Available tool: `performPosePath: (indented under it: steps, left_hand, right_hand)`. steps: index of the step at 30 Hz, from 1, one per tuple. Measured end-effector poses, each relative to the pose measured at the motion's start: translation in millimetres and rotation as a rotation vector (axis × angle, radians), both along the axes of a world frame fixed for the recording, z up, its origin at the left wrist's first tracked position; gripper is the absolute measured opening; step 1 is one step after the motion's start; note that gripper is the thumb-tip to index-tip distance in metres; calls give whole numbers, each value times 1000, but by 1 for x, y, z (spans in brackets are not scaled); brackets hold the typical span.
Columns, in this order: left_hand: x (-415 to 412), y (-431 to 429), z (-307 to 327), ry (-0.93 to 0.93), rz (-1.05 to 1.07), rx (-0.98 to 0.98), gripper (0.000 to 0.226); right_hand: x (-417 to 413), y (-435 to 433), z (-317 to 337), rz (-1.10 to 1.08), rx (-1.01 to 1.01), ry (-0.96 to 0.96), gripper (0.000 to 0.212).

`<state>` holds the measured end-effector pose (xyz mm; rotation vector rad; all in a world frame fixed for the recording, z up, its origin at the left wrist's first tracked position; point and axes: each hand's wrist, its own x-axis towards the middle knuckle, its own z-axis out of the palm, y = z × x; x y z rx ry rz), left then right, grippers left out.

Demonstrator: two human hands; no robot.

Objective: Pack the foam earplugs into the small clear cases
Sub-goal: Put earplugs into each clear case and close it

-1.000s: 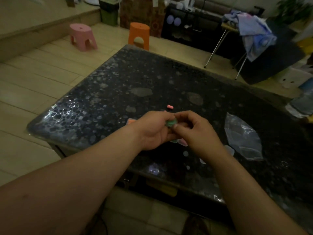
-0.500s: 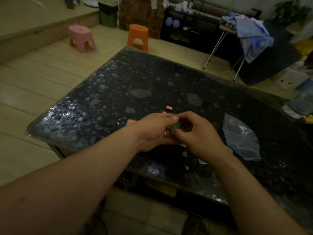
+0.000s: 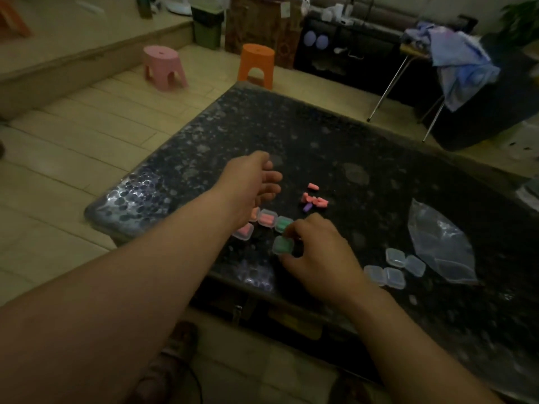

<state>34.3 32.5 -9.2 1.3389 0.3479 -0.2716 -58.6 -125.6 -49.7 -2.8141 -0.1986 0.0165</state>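
Centrally, a dark speckled table (image 3: 320,135) fills the frame over pale floorboards (image 3: 87,135); pink stool (image 3: 163,67) and orange stool (image 3: 256,65) stand upper left. The right hand (image 3: 318,255) pinches a green-filled case (image 3: 282,244); the left hand (image 3: 250,182) hovers spread, empty, beside loose pink earplugs (image 3: 315,199).

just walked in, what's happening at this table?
A person is packing foam earplugs into small clear cases. The right hand is setting a case of green earplugs on the dark table, beside filled cases. The left hand hovers open above that row, holding nothing. Loose pink earplugs and empty cases remain, next to a clear plastic bag.
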Motion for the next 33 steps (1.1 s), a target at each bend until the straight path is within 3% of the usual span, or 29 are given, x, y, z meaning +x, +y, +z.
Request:
performPosePath:
  steps: [9, 14, 17, 23, 27, 33]
  left_hand:
    - [-3, 1, 2, 13, 20, -9, 24]
    - [-2, -1, 5, 11, 22, -24, 23]
    - [-1, -3, 3, 21, 13, -27, 24]
    - [1, -5, -2, 36, -18, -92, 53]
    - [2, -13, -4, 67, -15, -131, 32]
    - [3, -15, -16, 136, -37, -124, 30]
  right_hand:
    - [12, 29, -21, -29, 88, -68, 31]
    - [14, 23, -20, -97, 144, -58, 42]
    - [22, 14, -11, -174, 165, -87, 34]
    - [57, -35, 3, -425, 278, -175, 23]
    - [78, -56, -1, -503, 264, -137, 30]
    - [94, -59, -4, -517, 190, -35, 33]
